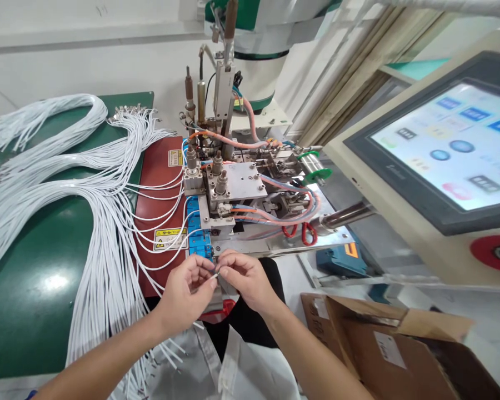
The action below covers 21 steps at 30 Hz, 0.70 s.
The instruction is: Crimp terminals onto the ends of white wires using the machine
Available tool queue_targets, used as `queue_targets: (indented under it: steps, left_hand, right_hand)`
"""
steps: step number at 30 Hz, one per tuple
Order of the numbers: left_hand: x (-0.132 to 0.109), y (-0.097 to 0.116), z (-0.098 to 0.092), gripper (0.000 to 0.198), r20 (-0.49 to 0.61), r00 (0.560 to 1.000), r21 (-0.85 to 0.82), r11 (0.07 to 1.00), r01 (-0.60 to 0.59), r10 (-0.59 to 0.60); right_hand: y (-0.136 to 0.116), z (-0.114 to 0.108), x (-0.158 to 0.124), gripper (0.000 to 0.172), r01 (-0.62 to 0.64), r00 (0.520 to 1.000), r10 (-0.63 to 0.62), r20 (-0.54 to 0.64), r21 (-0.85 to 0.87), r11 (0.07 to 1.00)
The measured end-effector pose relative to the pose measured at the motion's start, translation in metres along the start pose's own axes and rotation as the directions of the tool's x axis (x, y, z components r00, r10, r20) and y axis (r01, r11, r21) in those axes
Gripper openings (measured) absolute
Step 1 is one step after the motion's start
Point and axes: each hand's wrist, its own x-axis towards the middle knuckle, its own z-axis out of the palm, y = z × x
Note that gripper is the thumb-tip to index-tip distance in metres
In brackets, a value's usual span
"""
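My left hand (190, 286) pinches a white cable (214, 276) close to its end, thumb against fingers. My right hand (245, 276) meets it there, its thumb and fingertips closed at the tip of the same cable; the tip itself is too small to make out. Both hands are just in front of a row of blue cable holders (199, 244) on the machine (237, 180). Several white cables run from the left into these holders. To the left, a large bundle of white cables (104, 239) hangs over the table's front edge.
The green table (29, 316) bears more cable bundles. A red-brown board (156, 208) with warning labels lies beside the machine. At right are a touchscreen (454, 144) with a red button (498, 253), a solder-like wire spool (314, 166) and an open cardboard box (394, 350).
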Motion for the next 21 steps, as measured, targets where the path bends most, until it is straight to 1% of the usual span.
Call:
queue_targets:
  steps: [2, 4, 6, 7, 8, 9, 10, 12, 14, 15, 17, 19, 21]
  left_hand:
    - [-0.002, -0.004, 0.001, 0.018, -0.089, 0.993, 0.192, 0.979, -0.065, 0.084]
    - [-0.002, -0.010, 0.001, 0.013, -0.142, 0.964, 0.391, 0.908, -0.153, 0.224]
    - [0.000, -0.013, -0.001, 0.007, -0.124, 0.910, 0.505, 0.814, -0.286, 0.397]
    - [0.001, -0.014, -0.002, 0.009, -0.102, 0.882, 0.526, 0.777, -0.345, 0.460]
    - [0.001, -0.014, -0.003, 0.011, -0.089, 0.866, 0.528, 0.761, -0.377, 0.492]
    - [0.002, -0.014, -0.004, 0.013, -0.092, 0.870, 0.518, 0.769, -0.374, 0.485]
    - [0.003, -0.013, -0.005, 0.014, -0.109, 0.891, 0.496, 0.801, -0.334, 0.440]
    - [0.004, -0.010, -0.005, 0.016, -0.166, 0.945, 0.409, 0.892, -0.193, 0.281]
    - [0.004, -0.007, -0.005, 0.018, -0.195, 0.974, 0.280, 0.958, -0.061, 0.119]
    - [0.005, -0.005, -0.005, 0.018, -0.194, 0.979, 0.218, 0.976, -0.018, 0.061]
    - [0.005, -0.003, -0.005, 0.018, -0.181, 0.983, 0.124, 0.991, 0.041, -0.018]
    - [0.005, -0.001, -0.006, 0.017, -0.164, 0.985, 0.075, 0.995, 0.072, -0.059]
    - [0.006, 0.000, -0.006, 0.017, -0.135, 0.988, 0.047, 0.996, 0.082, -0.075]
  right_hand:
    - [-0.007, 0.001, 0.001, 0.008, 0.025, 1.000, -0.027, -0.013, -0.149, 0.989]
    - [-0.012, 0.002, 0.001, 0.008, 0.053, 0.997, -0.067, -0.039, -0.286, 0.957]
    - [-0.015, 0.005, 0.000, 0.010, 0.089, 0.989, -0.127, -0.076, -0.383, 0.920]
    - [-0.016, 0.006, 0.000, 0.011, 0.101, 0.982, -0.156, -0.102, -0.412, 0.906]
    - [-0.016, 0.007, -0.001, 0.012, 0.100, 0.977, -0.171, -0.131, -0.426, 0.899]
    - [-0.015, 0.008, -0.001, 0.013, 0.086, 0.973, -0.166, -0.158, -0.417, 0.905]
    - [-0.014, 0.009, -0.002, 0.014, 0.060, 0.974, -0.138, -0.182, -0.381, 0.923]
    - [-0.011, 0.011, -0.003, 0.015, -0.006, 0.979, -0.044, -0.200, -0.242, 0.970]
    - [-0.008, 0.011, -0.003, 0.013, -0.053, 0.982, 0.035, -0.183, -0.090, 0.995]
    - [-0.006, 0.011, -0.003, 0.011, -0.061, 0.983, 0.054, -0.177, -0.034, 0.998]
    - [-0.003, 0.011, -0.003, 0.007, -0.064, 0.982, 0.067, -0.177, 0.022, 0.998]
    - [-0.001, 0.011, -0.002, 0.007, -0.065, 0.980, 0.070, -0.187, 0.036, 0.997]
    - [0.000, 0.013, -0.002, 0.008, -0.066, 0.976, 0.070, -0.204, 0.029, 0.997]
